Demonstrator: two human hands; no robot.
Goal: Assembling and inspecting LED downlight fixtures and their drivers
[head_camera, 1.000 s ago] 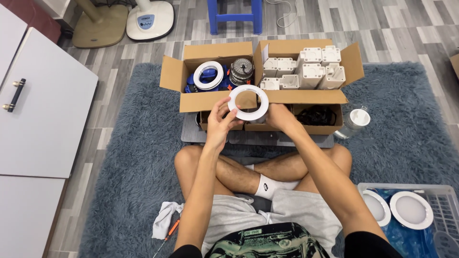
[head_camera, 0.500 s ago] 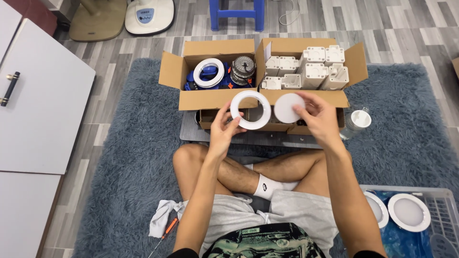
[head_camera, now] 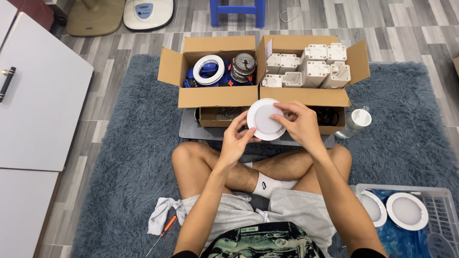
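A round white light panel [head_camera: 264, 119], a white ring with a flat disc set inside it, is held up in front of the cardboard boxes. My left hand [head_camera: 236, 142] grips its lower left rim with fingertips. My right hand [head_camera: 297, 124] lies over its right side, fingers pressing on the disc. Behind it, the left cardboard box [head_camera: 210, 97] holds a white ring [head_camera: 209, 69], blue parts and a metal heat sink [head_camera: 243, 64]. The right cardboard box [head_camera: 311, 95] holds several white plastic housings [head_camera: 313, 67].
I sit cross-legged on a shaggy blue-grey rug [head_camera: 129, 157]. A clear crate [head_camera: 432, 198] at the lower right holds finished round panels [head_camera: 407, 210]. A white cloth [head_camera: 162, 215] and orange screwdriver [head_camera: 165, 228] lie by my left thigh. A small bottle [head_camera: 355, 122] stands right of the boxes. White furniture [head_camera: 38, 105] is on the left.
A second ago both hands held only the open white ring. Then my right hand brought a white disc beside it, and now the disc sits inside the ring.
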